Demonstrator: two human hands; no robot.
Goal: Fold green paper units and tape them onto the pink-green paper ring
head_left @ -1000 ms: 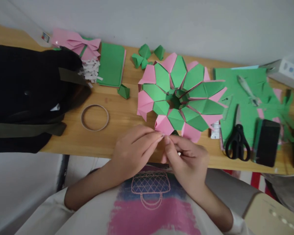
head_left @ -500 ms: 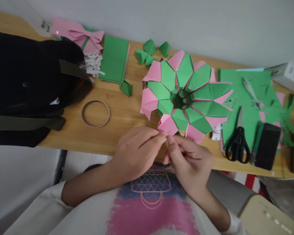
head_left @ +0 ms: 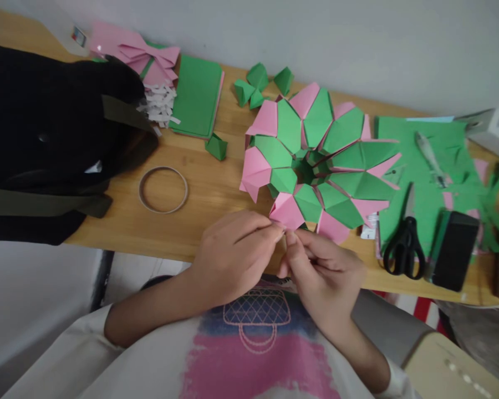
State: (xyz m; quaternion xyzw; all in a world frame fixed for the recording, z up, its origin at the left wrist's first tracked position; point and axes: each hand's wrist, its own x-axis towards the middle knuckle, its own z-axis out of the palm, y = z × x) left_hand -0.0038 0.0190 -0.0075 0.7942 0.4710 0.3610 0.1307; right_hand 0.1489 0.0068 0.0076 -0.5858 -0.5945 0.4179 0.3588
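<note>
A ring of folded green and pink paper (head_left: pixel 321 119), open in the middle, rests on the wooden table in front of me. At its near edge my left hand (head_left: pixel 237 255) is closed in a pinch, fingertips right by a pink flap (head_left: pixel 288 209). My right hand (head_left: pixel 326 271) also pinches, thumb against forefinger, with its tip almost meeting the left fingertips. Whatever lies between the fingertips is too small to make out. Several small folded green paper pieces (head_left: pixel 258 76) lie behind the ring, and another green piece (head_left: pixel 216 147) sits to its left.
Left of the ring are a roll of tape (head_left: pixel 163 189), a green notebook (head_left: pixel 197 97), white paper scraps (head_left: pixel 160 105) and a black bag (head_left: pixel 58 138). On the right, scissors (head_left: pixel 405 249), a black box-like object (head_left: pixel 455 249) and a cutter (head_left: pixel 430 158) lie on green sheets (head_left: pixel 399 133).
The view has shifted slightly, so the things on the table appear a little farther right. Both hands keep nearly the same pinch at the ring's near edge.
</note>
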